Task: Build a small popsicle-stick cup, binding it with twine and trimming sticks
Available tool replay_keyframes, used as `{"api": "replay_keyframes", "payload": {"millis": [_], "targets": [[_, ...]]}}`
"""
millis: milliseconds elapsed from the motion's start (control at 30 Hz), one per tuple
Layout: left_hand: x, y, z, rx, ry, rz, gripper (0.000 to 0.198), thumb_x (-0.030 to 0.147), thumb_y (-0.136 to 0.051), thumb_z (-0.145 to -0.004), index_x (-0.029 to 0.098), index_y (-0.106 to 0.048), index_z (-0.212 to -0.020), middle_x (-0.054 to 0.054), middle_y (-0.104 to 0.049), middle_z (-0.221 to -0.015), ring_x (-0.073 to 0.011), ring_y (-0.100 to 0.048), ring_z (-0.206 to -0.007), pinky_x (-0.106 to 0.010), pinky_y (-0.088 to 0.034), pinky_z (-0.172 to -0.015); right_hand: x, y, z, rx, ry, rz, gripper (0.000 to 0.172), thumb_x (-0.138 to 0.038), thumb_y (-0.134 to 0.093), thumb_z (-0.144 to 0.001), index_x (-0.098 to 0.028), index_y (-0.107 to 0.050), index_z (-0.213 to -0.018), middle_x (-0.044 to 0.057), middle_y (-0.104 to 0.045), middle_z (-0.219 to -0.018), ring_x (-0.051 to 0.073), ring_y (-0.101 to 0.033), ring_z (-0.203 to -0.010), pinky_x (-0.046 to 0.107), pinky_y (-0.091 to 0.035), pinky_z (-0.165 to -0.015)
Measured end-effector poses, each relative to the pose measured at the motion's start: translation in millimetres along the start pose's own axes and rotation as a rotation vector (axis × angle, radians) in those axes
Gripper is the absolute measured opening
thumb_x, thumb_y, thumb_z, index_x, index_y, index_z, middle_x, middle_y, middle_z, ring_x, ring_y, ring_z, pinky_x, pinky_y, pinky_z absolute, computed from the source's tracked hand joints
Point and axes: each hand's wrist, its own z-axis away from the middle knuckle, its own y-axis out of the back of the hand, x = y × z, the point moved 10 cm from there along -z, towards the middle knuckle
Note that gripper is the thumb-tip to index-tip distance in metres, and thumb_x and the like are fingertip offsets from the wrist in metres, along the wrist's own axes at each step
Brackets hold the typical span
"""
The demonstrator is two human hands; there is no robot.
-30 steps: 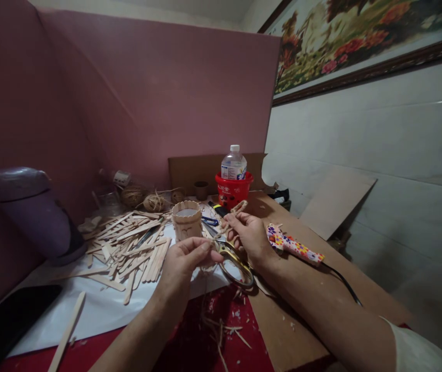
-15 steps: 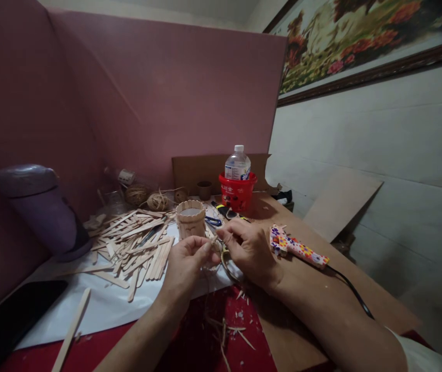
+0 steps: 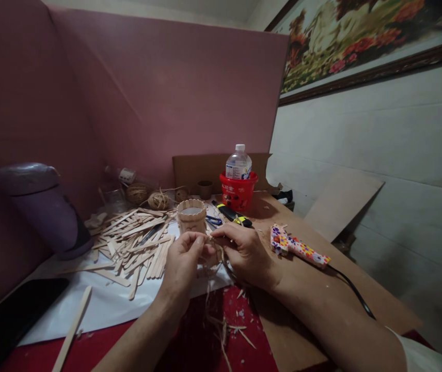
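My left hand [image 3: 187, 253] is closed in a pinch on a piece of twine [image 3: 208, 289], whose loose end trails down over the red cloth. Close against it, my right hand [image 3: 246, 253] pinches the same twine between thumb and forefinger. Just behind the hands stands a small cup [image 3: 191, 219] ringed with wooden sticks. A pair of scissors, its handle loop [image 3: 226, 266] partly showing, lies beneath my right hand. The exact shape of the twine between the fingertips is too small to make out.
Left of the hands is a heap of wooden craft sticks [image 3: 136, 237] on white paper. Behind stand twine balls [image 3: 158, 200] and a red bucket [image 3: 238, 191] holding a plastic bottle [image 3: 239, 163]. A flowered glue gun [image 3: 298, 248] lies at right, a purple tumbler [image 3: 46, 212] stands at left.
My right hand has lowered slightly and shifted, uncovering more of the black and yellow cutter behind it. Both hands' fingertips have come closer together on the twine.
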Motion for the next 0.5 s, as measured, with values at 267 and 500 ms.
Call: {"api": "replay_keyframes", "payload": {"millis": [267,500], "targets": [[3.9,-4.3,-0.5,-0.035,-0.059,-0.073,0.019,0.029,-0.068,-0.066,0.012,-0.06,-0.068,0.0,-0.06,-0.055,-0.0107,-0.05,-0.051,-0.023,-0.039,-0.051,0.3,-1.1,1.8,0.006,0.049,-0.017,0.019,-0.005,-0.054,-0.08,-0.018,-0.067,-0.087,0.003,-0.064,-0.079,0.015,-0.057,-0.073,0.027,-0.043,-0.067],[-0.6,-3.6,-2.9,-0.023,-0.021,-0.054,0.016,0.024,-0.066,-0.064,0.011,-0.061,-0.073,-0.001,-0.063,-0.058,-0.0114,-0.053,-0.052,-0.024,-0.042,-0.052,3.6,0.0,0.6,0.032,-0.005,-0.007,0.013,-0.007,-0.056,-0.081,-0.014,-0.066,-0.084,0.005,-0.066,-0.077,0.015,-0.058,-0.072,0.027,-0.044,-0.067]]}}
